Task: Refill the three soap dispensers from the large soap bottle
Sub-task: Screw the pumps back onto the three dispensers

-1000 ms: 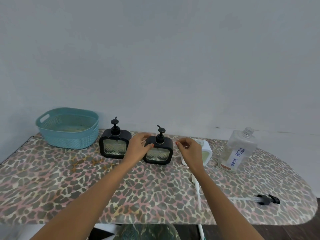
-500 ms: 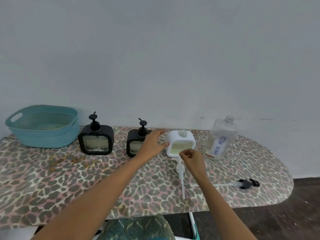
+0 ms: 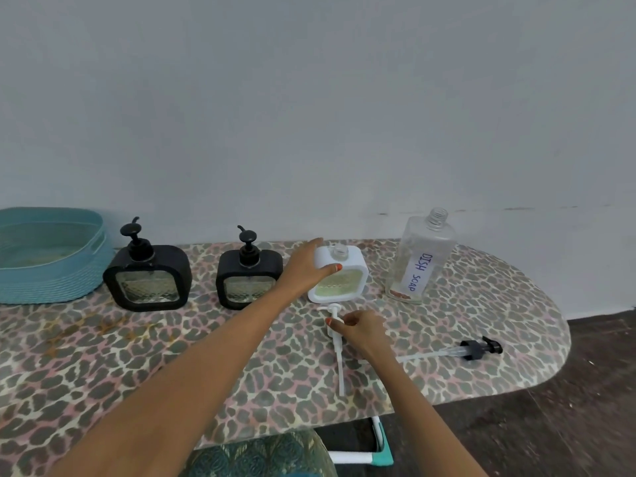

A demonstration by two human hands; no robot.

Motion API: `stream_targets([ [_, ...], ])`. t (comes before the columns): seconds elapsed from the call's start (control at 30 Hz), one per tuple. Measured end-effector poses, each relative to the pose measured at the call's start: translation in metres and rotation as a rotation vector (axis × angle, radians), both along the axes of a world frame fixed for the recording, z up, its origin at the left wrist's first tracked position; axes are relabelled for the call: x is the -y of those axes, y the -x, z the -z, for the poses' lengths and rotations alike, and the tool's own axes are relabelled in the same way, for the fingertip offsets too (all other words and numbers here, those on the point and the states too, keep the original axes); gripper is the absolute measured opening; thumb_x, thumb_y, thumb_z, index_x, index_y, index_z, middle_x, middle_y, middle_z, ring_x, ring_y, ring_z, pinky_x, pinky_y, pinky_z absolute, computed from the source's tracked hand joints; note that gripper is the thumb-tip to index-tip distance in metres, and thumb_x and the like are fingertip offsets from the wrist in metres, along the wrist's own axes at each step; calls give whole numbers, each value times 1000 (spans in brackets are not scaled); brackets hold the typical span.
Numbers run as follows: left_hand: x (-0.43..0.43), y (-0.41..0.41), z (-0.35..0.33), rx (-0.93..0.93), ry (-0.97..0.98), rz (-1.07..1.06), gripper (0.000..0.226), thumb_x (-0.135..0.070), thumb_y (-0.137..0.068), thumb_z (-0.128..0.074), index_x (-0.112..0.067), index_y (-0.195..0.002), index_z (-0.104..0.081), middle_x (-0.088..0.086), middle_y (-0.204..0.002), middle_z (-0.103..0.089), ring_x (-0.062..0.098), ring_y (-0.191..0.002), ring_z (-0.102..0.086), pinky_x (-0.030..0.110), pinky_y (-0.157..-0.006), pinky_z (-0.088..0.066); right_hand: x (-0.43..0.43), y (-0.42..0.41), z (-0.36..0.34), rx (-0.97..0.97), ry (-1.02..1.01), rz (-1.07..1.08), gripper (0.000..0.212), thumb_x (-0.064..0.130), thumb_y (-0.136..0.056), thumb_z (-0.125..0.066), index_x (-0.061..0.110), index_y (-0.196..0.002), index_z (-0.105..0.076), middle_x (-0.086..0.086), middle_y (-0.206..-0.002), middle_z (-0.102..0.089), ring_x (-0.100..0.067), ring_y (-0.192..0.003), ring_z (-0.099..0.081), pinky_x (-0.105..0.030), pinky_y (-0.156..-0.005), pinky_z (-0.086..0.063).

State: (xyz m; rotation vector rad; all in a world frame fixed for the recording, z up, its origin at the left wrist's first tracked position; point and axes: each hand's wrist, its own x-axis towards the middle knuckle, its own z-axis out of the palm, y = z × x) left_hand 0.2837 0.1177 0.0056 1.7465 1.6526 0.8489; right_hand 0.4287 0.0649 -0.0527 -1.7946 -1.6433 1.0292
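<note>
On the leopard-print board (image 3: 103,342), the left hand (image 3: 304,266) wraps the top corner of the white dispenser (image 3: 339,278), steadying it upright. The right hand (image 3: 359,330) pinches the white pump (image 3: 335,325) near its head, and the pump's tube lies flat on the board toward the person. This dispenser's neck is open and its window shows pale soap inside. The step looks like capping it again: lift the pump by the collar, let the tube hang straight, thread it into the neck while the left hand blocks any tipping, then twist it snug.

Left of it stand 2 black dispensers (image 3: 148,277) (image 3: 249,278), both with pumps on. To the right, near the dispenser, the large soap bottle (image 3: 421,259) stands uncapped and looks almost empty. Its black pump (image 3: 476,349) lies well apart near the board's end. A teal basket (image 3: 48,259) sits far left. Nothing blocks the neck; only the long tube might catch on the rim.
</note>
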Motion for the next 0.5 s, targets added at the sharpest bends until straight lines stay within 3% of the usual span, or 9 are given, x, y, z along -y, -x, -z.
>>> stream_targets([
  [0.1,-3,1,3,22,-25,9,56,-34,-78,-70,-14,-127,-51,5,-127,-56,24,-116,-52,35,-95,-43,-1,1,-1,-35,28,-19,40,34,-82,-68,-5,-74,-67,-17,-68,-66,-15,-54,-51,-19,-51,-37],
  [0.2,-3,3,4,41,-37,5,58,-31,-77,-72,-13,-127,-52,4,-126,-56,21,-113,-53,34,-94,-44,-1,1,-3,-5,47,-48,35,34,-82,-67,3,-66,-62,-6,-57,-57,-10,-47,-46,-13,-44,-33],
  [0.37,-7,4,1,25,-18,17,59,-28,-74,-75,-10,-126,-53,6,-124,-59,22,-110,-56,32,-90,-46,-2,-5,-21,-38,36,-4,34,29,-80,-71,-5,-80,-69,-10,-66,-61,-10,-51,-48,-11,-45,-34],
  [0.43,-8,5,1,31,-7,10,61,-27,-73,-76,-10,-126,-53,6,-125,-58,22,-110,-56,29,-89,-45,-1,-12,-36,-55,-16,4,34,29,-78,-72,-5,-80,-69,-18,-73,-68,-18,-59,-56,-18,-56,-43],
  [0.5,-9,5,1,41,-5,6,61,-26,-72,-76,-9,-126,-53,6,-126,-58,21,-110,-55,28,-89,-44,-2,-19,-53,-101,-92,20,34,28,-78,-73,-4,-85,-70,-20,-81,-71,-30,-70,-65,-34,-71,-53],
])
